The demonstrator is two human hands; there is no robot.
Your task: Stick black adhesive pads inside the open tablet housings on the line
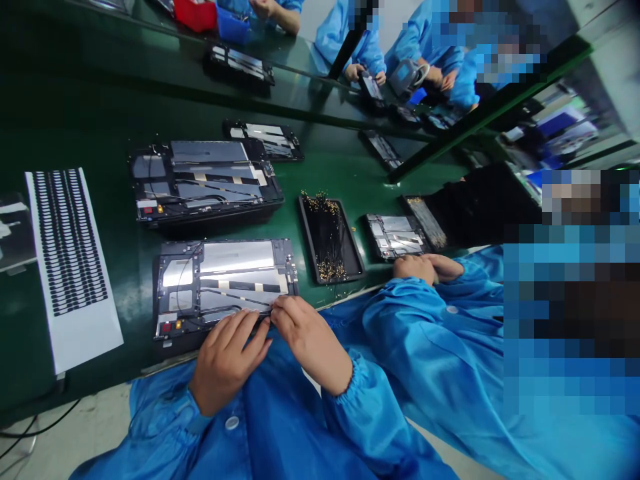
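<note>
Black-and-silver, a flat rectangular device (237, 255) lies on the glossy green surface (333, 163) beside a shallow black tray (309, 241) of thin wires (331, 230), its near edge touched by the bent-fingered left hand (227, 357) and curled right hand (310, 337) (whether gripping, I cannot tell).

sticker sheet (75, 253) L of nr device (239, 257), wire tray (309, 237) R, 2nd device (207, 177) bhd, all on bench (116, 230)
</note>
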